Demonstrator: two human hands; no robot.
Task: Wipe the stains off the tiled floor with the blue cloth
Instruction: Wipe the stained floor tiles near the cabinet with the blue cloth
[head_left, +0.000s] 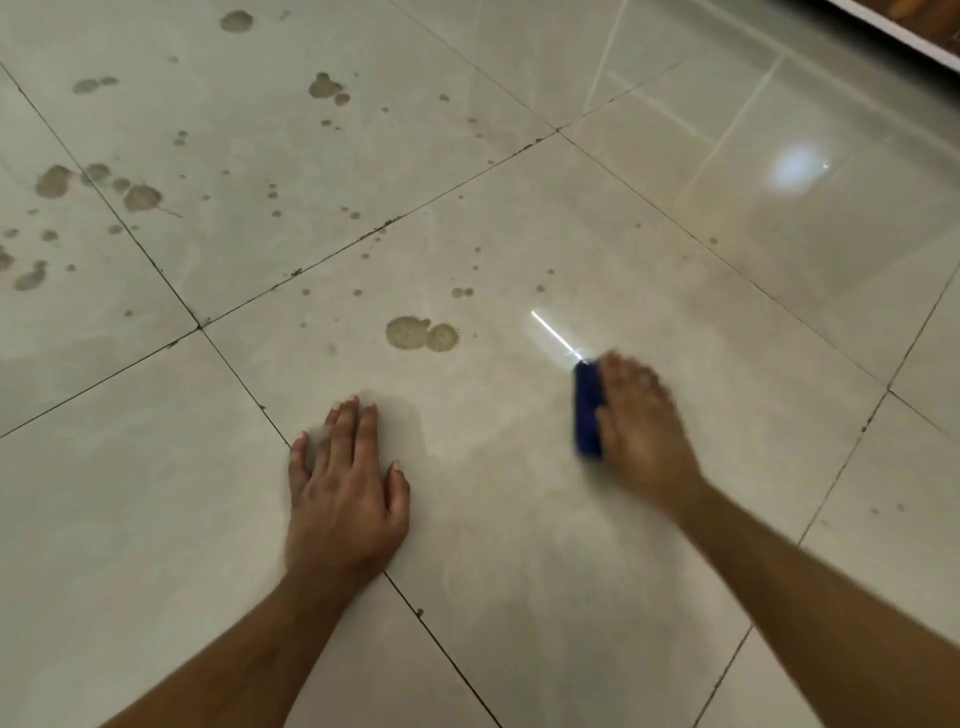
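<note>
My right hand (641, 423) presses a folded blue cloth (587, 410) flat on the pale tiled floor (519, 519); only the cloth's left edge shows from under the palm, and the hand is blurred. My left hand (345, 493) lies flat on the floor with fingers spread, holding nothing. A double brown stain (421, 333) sits just ahead, between the two hands. Several more brown stains (140, 197) and small spots spread over the tiles at the far left and centre.
Dark grout lines (244, 384) cross the floor diagonally. A white skirting edge (904, 36) runs across the top right corner. Light reflections (795, 166) glare on the glossy tiles at right.
</note>
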